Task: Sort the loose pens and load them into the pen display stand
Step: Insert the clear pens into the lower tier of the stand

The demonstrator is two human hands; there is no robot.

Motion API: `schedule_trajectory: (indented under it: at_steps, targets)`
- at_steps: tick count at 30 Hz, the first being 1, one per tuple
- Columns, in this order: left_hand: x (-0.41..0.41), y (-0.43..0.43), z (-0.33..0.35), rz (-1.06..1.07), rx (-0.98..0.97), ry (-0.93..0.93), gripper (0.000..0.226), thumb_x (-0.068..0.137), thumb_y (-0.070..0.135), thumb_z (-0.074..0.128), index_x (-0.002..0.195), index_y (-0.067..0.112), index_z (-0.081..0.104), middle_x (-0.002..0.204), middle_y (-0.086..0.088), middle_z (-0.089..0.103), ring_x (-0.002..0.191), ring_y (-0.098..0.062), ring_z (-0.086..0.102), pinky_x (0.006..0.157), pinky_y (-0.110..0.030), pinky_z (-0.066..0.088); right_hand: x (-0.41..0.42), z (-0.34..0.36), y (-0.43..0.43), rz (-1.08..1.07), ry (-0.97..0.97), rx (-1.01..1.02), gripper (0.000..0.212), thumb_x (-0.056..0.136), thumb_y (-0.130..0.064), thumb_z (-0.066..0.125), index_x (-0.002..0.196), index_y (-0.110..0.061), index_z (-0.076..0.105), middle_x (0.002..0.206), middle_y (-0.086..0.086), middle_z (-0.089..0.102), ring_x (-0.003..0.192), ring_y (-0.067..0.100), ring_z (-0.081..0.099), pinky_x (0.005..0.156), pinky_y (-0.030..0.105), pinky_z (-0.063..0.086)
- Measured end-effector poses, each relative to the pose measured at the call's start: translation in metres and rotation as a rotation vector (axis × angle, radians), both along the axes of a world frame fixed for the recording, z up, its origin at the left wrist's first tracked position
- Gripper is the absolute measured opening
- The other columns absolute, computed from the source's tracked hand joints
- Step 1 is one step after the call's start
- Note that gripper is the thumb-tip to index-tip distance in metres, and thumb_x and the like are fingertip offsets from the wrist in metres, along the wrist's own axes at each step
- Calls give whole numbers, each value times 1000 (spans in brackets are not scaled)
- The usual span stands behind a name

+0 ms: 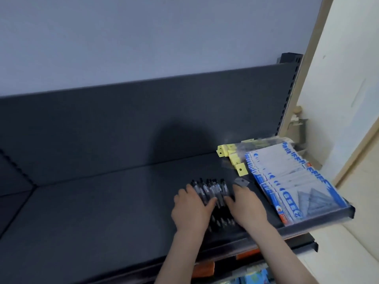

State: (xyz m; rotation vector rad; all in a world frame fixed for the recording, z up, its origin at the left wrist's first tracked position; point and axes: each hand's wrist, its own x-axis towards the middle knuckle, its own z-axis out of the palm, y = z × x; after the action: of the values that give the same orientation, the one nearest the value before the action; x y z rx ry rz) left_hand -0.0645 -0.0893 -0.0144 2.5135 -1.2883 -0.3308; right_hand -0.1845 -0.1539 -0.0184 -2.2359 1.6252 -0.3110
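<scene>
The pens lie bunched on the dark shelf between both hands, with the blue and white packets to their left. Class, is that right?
No. The head view shows the blue and white packets to the right of the pens, not the left. The pens do lie bunched on the dark shelf between the left hand and the right hand.
</scene>
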Motion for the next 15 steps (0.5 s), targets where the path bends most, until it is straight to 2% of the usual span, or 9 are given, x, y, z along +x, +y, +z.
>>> schedule_trajectory:
  at_steps: [3,6,10,15]
  targets:
    - [-4,-9,-5,79,-23,98,70,89,58,53,139,13,33,131,-6,47,118,-23,50,84,-36,50,5,-5,-16,64,12,25,26,90,-33,55,106,-13,58,113,9,60,101,29,61,74,34,48]
    - [1,-14,-3,127,-30,179,53,89,51,58,124,12,44,122,-6,54,108,-22,57,80,-34,50,11,-7,-28,108,28,24,23,91,-28,52,105,-11,58,110,12,62,99,32,62,74,36,48]
    - [11,-19,-2,148,10,293,43,87,46,61,112,13,53,112,-3,61,100,-21,61,76,-31,52,15,-9,-35,141,9,48,20,91,-24,50,103,-9,56,107,13,65,101,32,61,73,35,46]
    - [23,-24,-2,77,49,377,31,86,46,63,106,23,63,107,2,67,97,-18,64,85,-33,54,15,-9,-35,168,-13,57,10,93,-21,45,92,-11,47,103,13,65,98,32,61,69,34,43]
